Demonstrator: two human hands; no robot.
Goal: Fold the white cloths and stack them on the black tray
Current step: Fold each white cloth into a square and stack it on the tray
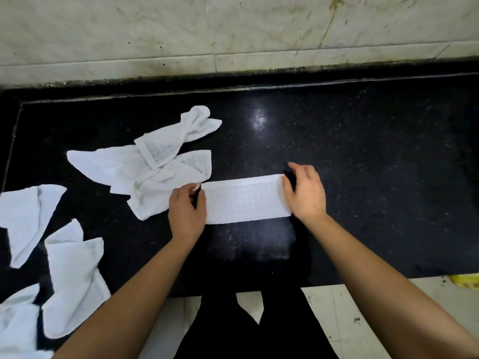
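Note:
A white cloth (246, 199) lies folded into a long strip on the black counter (363, 164), in the middle of the head view. My left hand (186, 206) pinches its left end. My right hand (304, 193) pinches its right end, with thumb and fingers at the far corner. Several loose, crumpled white cloths lie to the left: a pile (155, 161) just beyond my left hand, one (26, 218) at the left edge, one (72, 281) nearer me and one (15, 322) at the bottom left corner. No black tray can be told apart from the black counter.
A stained marble wall (233, 29) rises behind the counter. The counter has a raised rim along its back and left side. A tiled floor (350, 320) shows below its front edge, with my dark-clothed legs. A yellow object (466, 281) sits at the right edge.

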